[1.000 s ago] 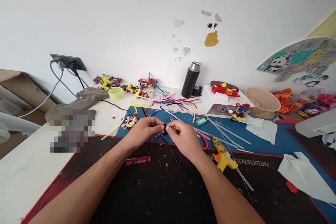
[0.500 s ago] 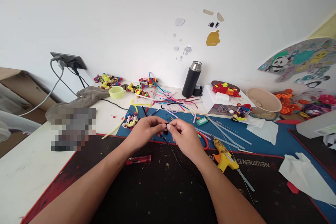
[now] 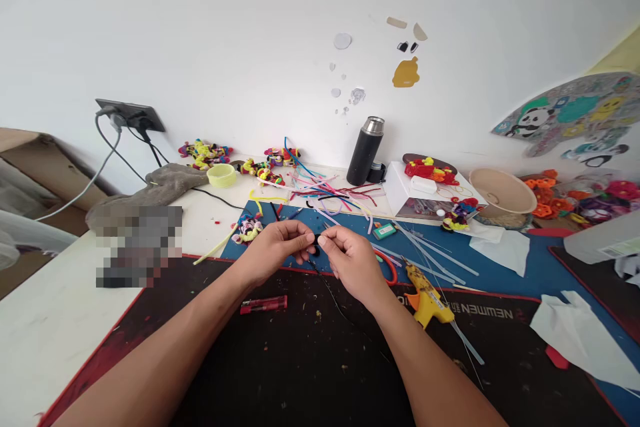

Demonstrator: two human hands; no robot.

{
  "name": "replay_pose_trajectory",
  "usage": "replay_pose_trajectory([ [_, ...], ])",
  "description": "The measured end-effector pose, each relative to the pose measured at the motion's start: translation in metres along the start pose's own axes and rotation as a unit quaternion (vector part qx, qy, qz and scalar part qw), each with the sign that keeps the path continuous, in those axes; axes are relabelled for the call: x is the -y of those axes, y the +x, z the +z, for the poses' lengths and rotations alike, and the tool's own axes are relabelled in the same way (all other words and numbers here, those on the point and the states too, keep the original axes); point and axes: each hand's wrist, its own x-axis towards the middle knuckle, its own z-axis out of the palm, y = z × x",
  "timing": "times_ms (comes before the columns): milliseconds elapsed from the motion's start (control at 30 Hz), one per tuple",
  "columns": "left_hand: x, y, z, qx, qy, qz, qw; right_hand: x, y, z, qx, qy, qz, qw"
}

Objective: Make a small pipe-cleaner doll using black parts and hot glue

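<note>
Between my two hands, over the edge of the blue mat, is a small dark bent piece that looks like a black pipe cleaner (image 3: 316, 250). My left hand (image 3: 279, 248) pinches one side of it between thumb and forefinger. Thumb and forefinger of my right hand (image 3: 353, 265) are closed on its other side, with the fingertips of both hands almost touching. Part of the piece is hidden by the fingers. Just left of my left hand lies a pink, white and yellow pipe-cleaner figure (image 3: 247, 230).
Right of my right hand are red-handled scissors (image 3: 389, 269), a yellow glue gun (image 3: 429, 295) and clear glue sticks (image 3: 437, 255). A red lighter-like item (image 3: 264, 304) lies on the black mat (image 3: 300, 373). Behind stand loose pipe cleaners (image 3: 327, 187) and a black thermos (image 3: 366, 152).
Both hands stay in nearly the same place. The fingertips have shifted slightly, and a little more of the black pipe cleaner shows between them.
</note>
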Motion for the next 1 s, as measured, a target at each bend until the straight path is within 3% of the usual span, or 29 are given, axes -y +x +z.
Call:
replay_pose_trajectory([
  [167,-0.0001,-0.0026,0.0004,0.023,-0.124,-0.072,0.989,0.0021,0.0003,0.0013,0.026,0.074,0.006,0.997],
  [367,-0.0022,-0.0012,0.0043,-0.015,-0.013,-0.014,1.0,-0.0041,0.0026,0.002,0.023,0.07,0.018,0.997],
  [500,-0.0045,-0.0023,0.0029,0.012,-0.087,-0.045,0.995,-0.0014,0.0016,0.0012,0.041,0.09,0.013,0.995],
  [600,-0.0045,-0.0027,0.0017,0.019,-0.031,-0.034,0.999,-0.0015,0.0021,0.0017,0.046,0.087,0.024,0.995],
  [1000,-0.001,0.0009,-0.0004,-0.041,-0.04,-0.013,0.998,0.0026,0.001,0.001,0.053,0.109,0.058,0.991],
])
